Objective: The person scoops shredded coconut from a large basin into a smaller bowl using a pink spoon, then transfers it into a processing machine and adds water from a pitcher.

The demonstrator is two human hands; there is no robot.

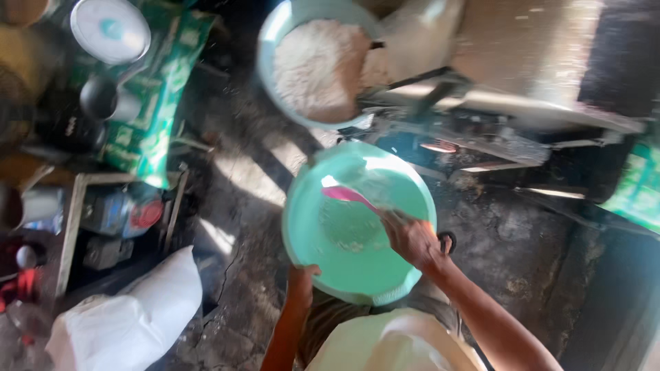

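A large turquoise plastic basin (309,206) is tilted in front of me, with a thin layer of white flour on its bottom. My left hand (301,278) grips its near rim from below. My right hand (410,237) is inside the basin and holds a pink scoop (347,195), whose tip rests against the flour. Beyond it stands a second light blue basin (275,31) heaped with white flour, set under the chute of a metal grinding machine (509,75).
A white sack (130,319) lies at the lower left on the cracked dark floor. Green printed bags (155,103), a white lid (110,27), a dark cup and cluttered containers fill the left side. Another green bag (636,189) is at the right edge.
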